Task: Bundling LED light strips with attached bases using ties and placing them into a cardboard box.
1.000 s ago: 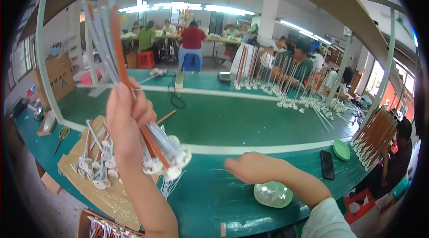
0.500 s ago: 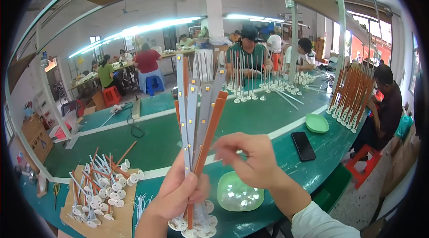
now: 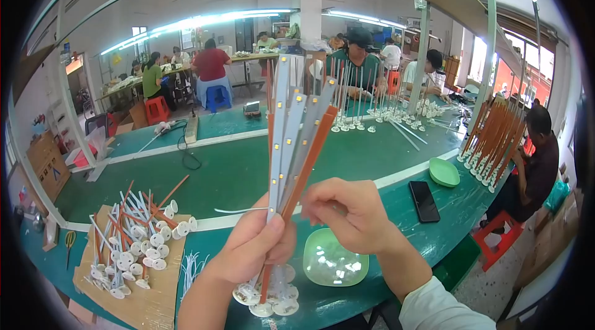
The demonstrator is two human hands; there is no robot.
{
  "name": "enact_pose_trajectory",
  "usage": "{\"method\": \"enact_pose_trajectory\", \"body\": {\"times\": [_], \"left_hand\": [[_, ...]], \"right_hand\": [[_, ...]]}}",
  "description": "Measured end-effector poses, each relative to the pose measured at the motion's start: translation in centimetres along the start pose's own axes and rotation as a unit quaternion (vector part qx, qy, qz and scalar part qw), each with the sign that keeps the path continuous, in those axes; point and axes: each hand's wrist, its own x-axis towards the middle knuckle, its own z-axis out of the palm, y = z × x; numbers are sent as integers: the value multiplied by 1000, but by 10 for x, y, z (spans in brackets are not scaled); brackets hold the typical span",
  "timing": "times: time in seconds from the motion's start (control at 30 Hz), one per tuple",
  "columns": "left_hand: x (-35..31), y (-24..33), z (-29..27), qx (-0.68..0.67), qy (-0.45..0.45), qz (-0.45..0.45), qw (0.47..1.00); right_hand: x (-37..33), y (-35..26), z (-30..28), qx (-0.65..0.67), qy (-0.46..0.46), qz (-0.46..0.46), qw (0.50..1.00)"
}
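My left hand [image 3: 260, 246] is wrapped round a bundle of LED strips [image 3: 288, 125], grey-white and orange-brown, standing nearly upright. Round white bases [image 3: 273, 306] show below that hand. A thin white tie [image 3: 230, 210] sticks out leftward from the bundle just above my left fingers. My right hand [image 3: 347, 212] is close to the bundle's right side, its fingers curled and pressed together; whatever they pinch is hidden. Under the right hand sits a pale green bowl [image 3: 334, 271] with shiny clear contents.
More strips with white bases [image 3: 133, 240] lie heaped on cardboard [image 3: 155, 305] at the left, beside white ties [image 3: 192, 271] and scissors [image 3: 69, 246]. A black phone [image 3: 424, 201] and another green bowl [image 3: 444, 172] lie at the right, near upright orange strips [image 3: 496, 138]. Co-workers sit beyond.
The white tie now shows left of the bundle. My right hand remains beside the bundle, with its fingers drawn in more. The view has shifted slightly.
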Motion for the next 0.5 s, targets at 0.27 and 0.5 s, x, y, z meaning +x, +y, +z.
{"method": "enact_pose_trajectory", "body": {"times": [0.27, 0.5], "left_hand": [[3, -6, -5, 249, 76, 67, 963], [2, -5, -1, 462, 53, 161, 870]], "right_hand": [[-4, -6, 13, -160, 54, -148, 975], [-8, -21, 9, -269, -3, -225, 936]]}}
